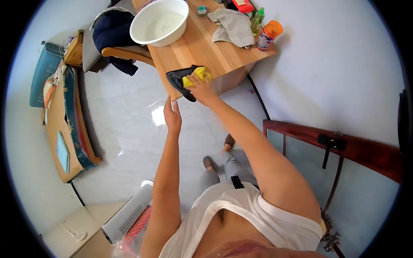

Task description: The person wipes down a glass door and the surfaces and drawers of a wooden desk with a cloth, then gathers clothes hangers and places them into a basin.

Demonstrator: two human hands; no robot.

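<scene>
My right hand presses a bunched yellow cloth down near the front edge of the wooden table. Dark grey to black material spreads out from under the yellow part and hangs over the edge. Whether the two colours are one cloth I cannot tell. My left hand has its fingers stretched out, with the tips at the table's near corner. It holds nothing.
On the table are a white basin, a crumpled beige cloth, a green pump bottle and an orange-topped canister. A chair with dark clothing stands at the left. A wooden-framed door is at the right.
</scene>
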